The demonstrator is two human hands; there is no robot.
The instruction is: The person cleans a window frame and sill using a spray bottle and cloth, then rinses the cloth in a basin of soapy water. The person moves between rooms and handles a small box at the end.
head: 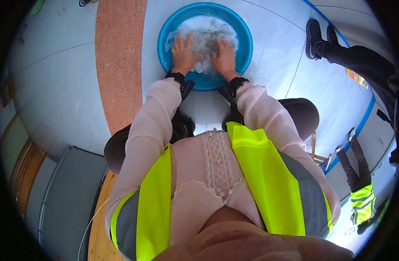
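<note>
A round blue plastic basin (199,83) rests on the pale floor in front of me. It holds water topped with white suds (210,24). My left hand (184,54) is over the left side of the water, palm down with the fingers spread. On the other side my right hand (225,58) also reaches in, fingers apart and slightly blurred. Between them lies a whitish mass (202,67); I cannot tell whether it is wet cloth or foam. Neither hand visibly grips anything. Dark bands circle both wrists.
A reddish-brown strip (119,58) crosses the floor left of the basin. To the right stands a person in dark trousers and shoes (313,39); another in a yellow vest (362,202) is farther off. Pale wood (103,225) and a grey panel (72,195) are at lower left.
</note>
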